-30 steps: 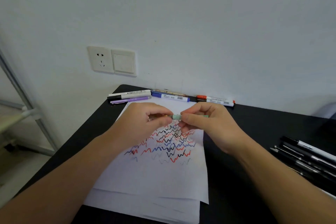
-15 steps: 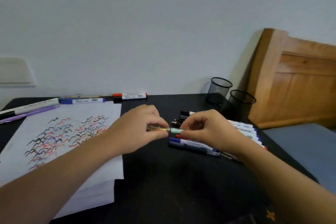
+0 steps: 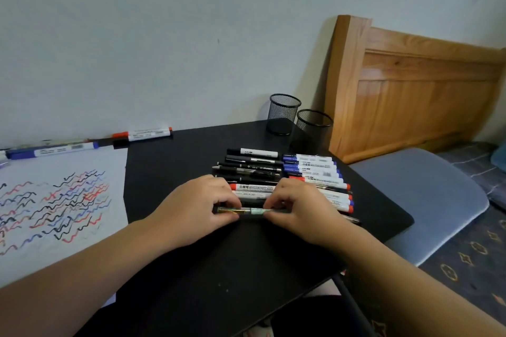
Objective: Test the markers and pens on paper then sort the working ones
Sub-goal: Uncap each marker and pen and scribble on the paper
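1. The green pen [image 3: 250, 210] lies level, pinched at each end by the left hand [image 3: 195, 206] and right hand [image 3: 298, 206], low over the worktop [image 3: 219, 268]
2. Lower it parallel, flush against the sorted row of markers [image 3: 273, 180] just beyond the grip
3. Release both pinches together so nothing rolls

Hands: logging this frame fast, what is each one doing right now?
Left hand: closed on one end of the green pen.
Right hand: closed on the pen's other end.
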